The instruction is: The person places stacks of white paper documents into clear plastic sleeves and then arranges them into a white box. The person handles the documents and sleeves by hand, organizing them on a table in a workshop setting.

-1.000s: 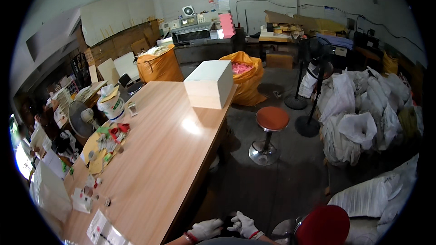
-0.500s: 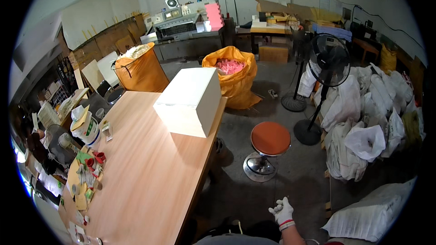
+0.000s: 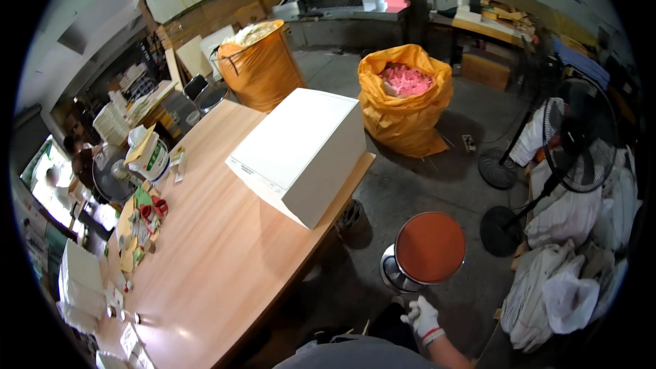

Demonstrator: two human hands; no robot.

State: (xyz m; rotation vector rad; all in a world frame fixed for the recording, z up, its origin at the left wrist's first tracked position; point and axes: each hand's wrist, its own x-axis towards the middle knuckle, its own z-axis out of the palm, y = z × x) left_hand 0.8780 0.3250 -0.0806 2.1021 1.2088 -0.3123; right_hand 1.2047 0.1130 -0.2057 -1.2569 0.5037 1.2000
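My right hand (image 3: 421,318), in a white knit glove with a red cuff edge, hangs low at the bottom of the view. Its fingers are loosely curled and somewhat apart, and nothing shows in them. Nearest to it is a round stool (image 3: 430,247) with a red-brown seat and chrome base, just beyond the fingertips. My left hand is out of sight. To the left stretches a wooden-topped table (image 3: 225,260). On its far right part rests a large white box-shaped block (image 3: 301,143), apart from my hand.
Small items, red rolls (image 3: 159,206) and a white bucket (image 3: 148,157) line the table's left edge. Beyond stand two orange sacks (image 3: 403,116) (image 3: 260,72), one with pink scraps. A black pedestal fan (image 3: 581,137) and white bags (image 3: 550,294) are at right.
My view has turned and moved forward, so the stool, white block and sacks look nearer. My right hand stays low, its fingers a little more curled.
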